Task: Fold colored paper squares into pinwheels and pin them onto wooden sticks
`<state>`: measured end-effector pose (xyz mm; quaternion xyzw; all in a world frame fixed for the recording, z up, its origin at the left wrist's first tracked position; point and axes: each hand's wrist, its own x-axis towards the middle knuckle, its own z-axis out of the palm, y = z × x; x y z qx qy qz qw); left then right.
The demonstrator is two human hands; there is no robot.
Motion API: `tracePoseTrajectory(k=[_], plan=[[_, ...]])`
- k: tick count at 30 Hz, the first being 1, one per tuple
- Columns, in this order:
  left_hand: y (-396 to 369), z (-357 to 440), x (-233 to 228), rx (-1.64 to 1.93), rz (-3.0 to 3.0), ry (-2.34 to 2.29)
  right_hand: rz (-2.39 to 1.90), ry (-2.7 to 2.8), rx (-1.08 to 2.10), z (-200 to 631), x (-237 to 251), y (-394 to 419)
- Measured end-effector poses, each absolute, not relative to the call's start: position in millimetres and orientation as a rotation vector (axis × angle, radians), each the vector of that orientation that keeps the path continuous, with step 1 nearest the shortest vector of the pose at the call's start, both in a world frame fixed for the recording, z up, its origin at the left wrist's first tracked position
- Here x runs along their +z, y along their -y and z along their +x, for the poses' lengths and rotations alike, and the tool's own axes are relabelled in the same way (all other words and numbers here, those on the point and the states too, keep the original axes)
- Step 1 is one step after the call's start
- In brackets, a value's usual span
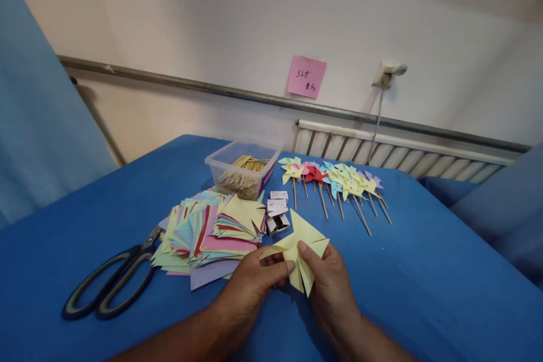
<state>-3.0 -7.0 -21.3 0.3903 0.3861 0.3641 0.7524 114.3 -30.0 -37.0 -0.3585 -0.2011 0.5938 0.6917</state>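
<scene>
both hands pinching yellow cut paper square (pixel 297 249) above blue table (pixel 424 283): left hand (pixel 250 288) grips left flap, right hand (pixel 328 288) presses centre, keeping folded points gathered. paper stack (pixel 207 235), scissors (pixel 114 280) just left.

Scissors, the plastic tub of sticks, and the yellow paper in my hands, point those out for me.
scissors (pixel 111 281), head view, on the dark handle loops.
plastic tub (pixel 220 165), head view, on its near left rim.
yellow paper (pixel 302 231), head view, on the upper flap.
</scene>
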Motion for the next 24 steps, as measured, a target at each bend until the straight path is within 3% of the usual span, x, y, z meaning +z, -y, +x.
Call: tracePoseTrajectory(k=[16,24], plan=[[-24.8,76.8,-21.6,0.998,0.61,-0.85,-0.808,0.447,1.059,159.2,-45.9,-12.8],[-38.9,67.7,-27.6,1.085,0.695,-0.859,-0.836,0.509,1.056,156.5,-56.4,-18.8]])
